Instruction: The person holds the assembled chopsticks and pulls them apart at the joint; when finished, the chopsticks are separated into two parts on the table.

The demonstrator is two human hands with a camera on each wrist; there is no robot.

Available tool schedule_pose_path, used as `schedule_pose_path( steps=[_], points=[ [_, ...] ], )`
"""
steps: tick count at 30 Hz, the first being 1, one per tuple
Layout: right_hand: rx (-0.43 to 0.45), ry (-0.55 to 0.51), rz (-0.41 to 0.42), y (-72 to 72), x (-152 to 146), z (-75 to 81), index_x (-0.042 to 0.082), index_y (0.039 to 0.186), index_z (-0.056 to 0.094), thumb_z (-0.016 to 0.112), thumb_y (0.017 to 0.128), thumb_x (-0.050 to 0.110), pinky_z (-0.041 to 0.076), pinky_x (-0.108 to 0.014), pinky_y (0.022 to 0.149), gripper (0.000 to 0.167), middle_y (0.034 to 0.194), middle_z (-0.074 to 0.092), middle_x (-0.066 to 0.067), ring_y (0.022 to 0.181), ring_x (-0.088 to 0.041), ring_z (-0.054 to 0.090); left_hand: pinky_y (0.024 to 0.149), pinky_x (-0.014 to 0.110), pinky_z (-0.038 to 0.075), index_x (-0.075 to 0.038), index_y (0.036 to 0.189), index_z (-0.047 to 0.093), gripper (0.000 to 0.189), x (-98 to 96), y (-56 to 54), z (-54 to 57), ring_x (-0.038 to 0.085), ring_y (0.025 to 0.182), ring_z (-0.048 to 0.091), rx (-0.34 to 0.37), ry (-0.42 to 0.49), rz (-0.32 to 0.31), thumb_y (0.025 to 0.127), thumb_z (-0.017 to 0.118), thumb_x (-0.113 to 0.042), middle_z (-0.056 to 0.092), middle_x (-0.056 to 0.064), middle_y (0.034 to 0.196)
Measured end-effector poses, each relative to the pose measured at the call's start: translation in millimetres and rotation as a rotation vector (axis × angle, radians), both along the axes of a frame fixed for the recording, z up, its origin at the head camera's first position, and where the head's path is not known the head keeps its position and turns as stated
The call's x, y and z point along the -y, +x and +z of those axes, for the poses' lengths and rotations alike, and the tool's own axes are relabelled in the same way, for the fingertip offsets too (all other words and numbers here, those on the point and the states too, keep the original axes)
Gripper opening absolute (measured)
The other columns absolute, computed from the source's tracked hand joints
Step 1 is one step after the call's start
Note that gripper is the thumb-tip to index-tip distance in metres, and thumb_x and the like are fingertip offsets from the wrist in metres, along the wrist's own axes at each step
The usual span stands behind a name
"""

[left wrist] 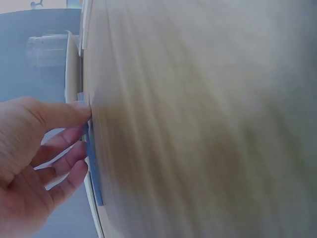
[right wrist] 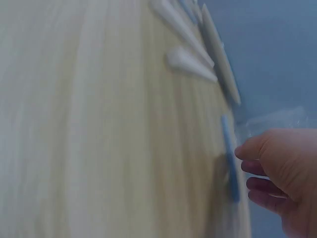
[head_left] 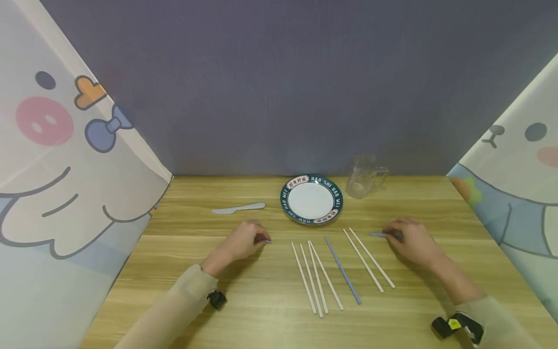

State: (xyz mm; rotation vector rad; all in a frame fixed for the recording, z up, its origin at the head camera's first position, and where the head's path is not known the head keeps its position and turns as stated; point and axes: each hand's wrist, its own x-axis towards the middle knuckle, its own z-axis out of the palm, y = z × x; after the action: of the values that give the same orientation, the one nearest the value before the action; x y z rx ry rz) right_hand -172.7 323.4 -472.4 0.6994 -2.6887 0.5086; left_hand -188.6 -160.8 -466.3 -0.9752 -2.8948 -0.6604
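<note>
My left hand [head_left: 247, 239] is low over the table, left of the chopsticks. In the left wrist view its thumb and fingers pinch a thin blue stick [left wrist: 94, 171]; in the head view only a short end shows past the fingertips. My right hand [head_left: 410, 237] is at the right, beside another blue stick [head_left: 377, 234]. In the right wrist view that stick lies along the table, with the thumb tip right at its side and the other fingers loosely curved and spread. Between the hands lie several white chopsticks [head_left: 365, 261] and a purple-blue chopstick [head_left: 343, 270].
A plate [head_left: 285, 206] with a dark green patterned rim stands at the back middle. To its right is a clear glass mug [head_left: 358, 184] with a handle. A pale knife [head_left: 239, 208] lies left of the plate. Partition walls enclose the table's back and sides.
</note>
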Motion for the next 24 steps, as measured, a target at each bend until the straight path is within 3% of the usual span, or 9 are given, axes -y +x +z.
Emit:
schedule_pose_path(
  steps=[3, 7, 16, 20, 24],
  points=[
    [-0.038, -0.028, 0.0, 2.6, 11, 7.3, 0.006, 0.101, 0.08, 0.086, 0.08, 0.001, 0.061, -0.049, 0.073, 0.022, 0.093, 0.077, -0.006, 0.085, -0.029, 0.071, 0.082, 0.026, 0.061, -0.012, 0.1, 0.083, 0.012, -2.8, 2.2, 3.9, 0.014, 0.09, 0.069, 0.007, -0.02, -0.011, 0.089, 0.084, -0.008, 0.076, -0.001, 0.095],
    [-0.067, -0.066, 0.025, 7.1, 33, 21.6, 0.006, 0.103, 0.08, 0.087, 0.079, 0.0, 0.062, -0.045, 0.069, 0.026, 0.096, 0.077, -0.007, 0.082, -0.027, 0.072, 0.091, 0.031, 0.062, -0.009, 0.106, 0.082, 0.017, -13.8, 7.8, 17.0, 0.019, 0.099, 0.073, 0.009, -0.024, -0.062, 0.09, 0.083, -0.009, 0.079, 0.002, 0.103],
    [0.042, -0.107, 0.118, 22.2, 99, 49.4, 0.006, 0.106, 0.079, 0.083, 0.086, 0.001, 0.062, -0.034, 0.07, 0.021, 0.098, 0.078, -0.004, 0.079, -0.016, 0.069, 0.102, 0.033, 0.06, -0.008, 0.111, 0.081, 0.019, -54.7, 19.8, 43.8, 0.019, 0.108, 0.075, 0.011, -0.015, -0.235, 0.093, 0.079, -0.006, 0.08, 0.003, 0.112],
    [0.108, -0.112, 0.181, 34.2, 126, 50.5, 0.008, 0.108, 0.078, 0.081, 0.088, 0.004, 0.062, -0.031, 0.072, 0.02, 0.1, 0.077, 0.0, 0.082, -0.011, 0.068, 0.1, 0.029, 0.059, -0.009, 0.11, 0.081, 0.016, -67.5, 23.5, 46.3, 0.017, 0.105, 0.075, 0.007, -0.035, -0.294, 0.093, 0.079, -0.009, 0.081, 0.002, 0.109],
    [0.149, -0.123, 0.258, 44.3, 147, 45.9, 0.008, 0.106, 0.078, 0.081, 0.089, 0.004, 0.062, -0.028, 0.073, 0.018, 0.099, 0.077, -0.001, 0.082, -0.011, 0.069, 0.096, 0.027, 0.06, -0.011, 0.107, 0.082, 0.014, -73.9, 25.9, 43.9, 0.016, 0.101, 0.074, 0.003, -0.076, -0.314, 0.093, 0.08, -0.011, 0.08, 0.001, 0.105]
  ],
)
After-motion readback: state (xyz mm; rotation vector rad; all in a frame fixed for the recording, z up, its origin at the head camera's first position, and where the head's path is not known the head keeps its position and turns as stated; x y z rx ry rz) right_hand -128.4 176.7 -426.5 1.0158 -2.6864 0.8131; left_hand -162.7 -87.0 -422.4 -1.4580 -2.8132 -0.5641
